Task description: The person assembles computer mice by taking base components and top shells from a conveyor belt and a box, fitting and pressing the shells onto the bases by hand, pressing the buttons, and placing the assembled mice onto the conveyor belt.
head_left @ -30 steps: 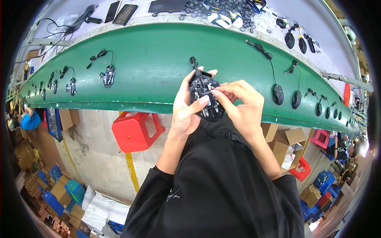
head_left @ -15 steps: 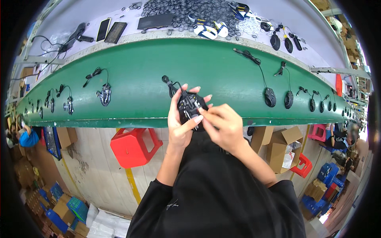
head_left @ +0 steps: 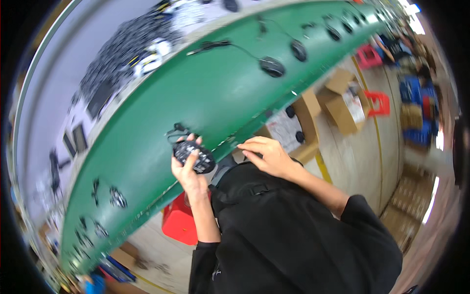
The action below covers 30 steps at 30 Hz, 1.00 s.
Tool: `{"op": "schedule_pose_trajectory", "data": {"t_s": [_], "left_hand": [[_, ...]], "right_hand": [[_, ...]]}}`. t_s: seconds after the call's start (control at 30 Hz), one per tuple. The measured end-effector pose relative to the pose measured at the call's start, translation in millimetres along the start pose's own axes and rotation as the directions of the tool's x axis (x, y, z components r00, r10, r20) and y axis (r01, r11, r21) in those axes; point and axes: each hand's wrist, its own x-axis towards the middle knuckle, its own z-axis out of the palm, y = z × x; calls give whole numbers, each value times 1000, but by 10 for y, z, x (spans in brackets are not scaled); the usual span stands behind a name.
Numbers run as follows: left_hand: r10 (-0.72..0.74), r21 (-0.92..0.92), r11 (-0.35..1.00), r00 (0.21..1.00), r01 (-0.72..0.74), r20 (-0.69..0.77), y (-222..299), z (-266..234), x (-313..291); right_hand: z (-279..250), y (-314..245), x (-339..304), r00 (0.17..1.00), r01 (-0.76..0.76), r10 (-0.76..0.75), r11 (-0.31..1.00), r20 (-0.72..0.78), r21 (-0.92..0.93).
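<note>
My left hand [head_left: 190,175] is wrapped around a black computer mouse [head_left: 201,159] above the near side of the green belt. Light parts show on the mouse's upturned face, blurred by motion. Its cable bundle [head_left: 178,130] sticks out beyond my fingertips. My right hand [head_left: 269,156] is apart from the mouse, over the belt's near edge, fingers drawn together toward the thumb. Whether a small piece sits between those fingertips cannot be made out.
On the green belt [head_left: 147,142] lie corded mice, including a black one [head_left: 271,67] and an opened one [head_left: 118,197]. A shelf beyond holds a heap of dark rings [head_left: 132,46]. Below are a cardboard box [head_left: 309,125] containing dark mouse-shaped pieces and a red stool [head_left: 178,223].
My view has swung to the right, tilting the belt. My right hand has come off the mouse and moved away to the right. My left hand still holds the mouse.
</note>
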Motion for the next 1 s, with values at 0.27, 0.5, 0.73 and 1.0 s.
{"op": "schedule_pose_trajectory", "data": {"t_s": [0.27, 0.5, 0.73, 1.0], "left_hand": [[-275, 236, 935, 961, 264, 17, -550, 376, 91], [-333, 477, 802, 932, 360, -144, -787, 607, 23], [-184, 579, 744, 936, 333, -301, -1111, 379, 336], [-176, 531, 809, 966, 252, -191, -1218, 393, 565]], "right_hand": [[-385, 1374, -1212, 684, -727, 724, 687, -88, 7], [578, 3727, -2716, 106, -934, 991, 129, -84, 334], [1088, 5680, -2974, -605, -302, 786, -376, 129, 876], [801, 7270, -3011, -542, 423, 663, -316, 516, 849]]}}
